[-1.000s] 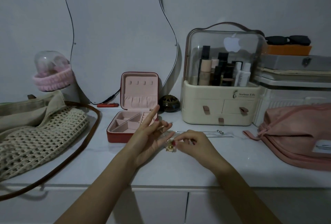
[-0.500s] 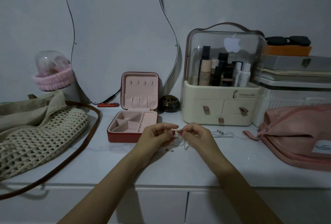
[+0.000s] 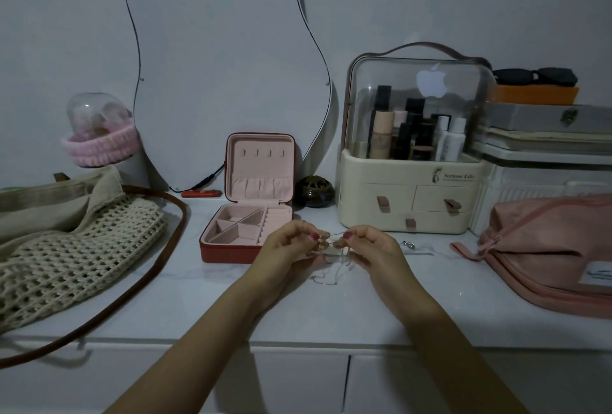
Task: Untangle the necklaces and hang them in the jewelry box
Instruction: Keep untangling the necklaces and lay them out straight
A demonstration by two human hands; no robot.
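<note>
A second ago the left hand (image 3: 284,248) was open with fingers spread. Now both hands pinch the necklaces (image 3: 331,249) up off the table, right hand (image 3: 371,244) close beside.

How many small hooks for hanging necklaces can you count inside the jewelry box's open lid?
4, in one row across the upper part of the upright lid of the jewelry box, above its gathered pocket. All are bare; none looks hidden.

Left hand (image 3: 284,249): you are raising it above the counter, fingers curled, pinching something small.
Right hand (image 3: 372,248): you are holding it close opposite, fingertips pinching too.
Forearms: both are reaching forward, converging.
</note>
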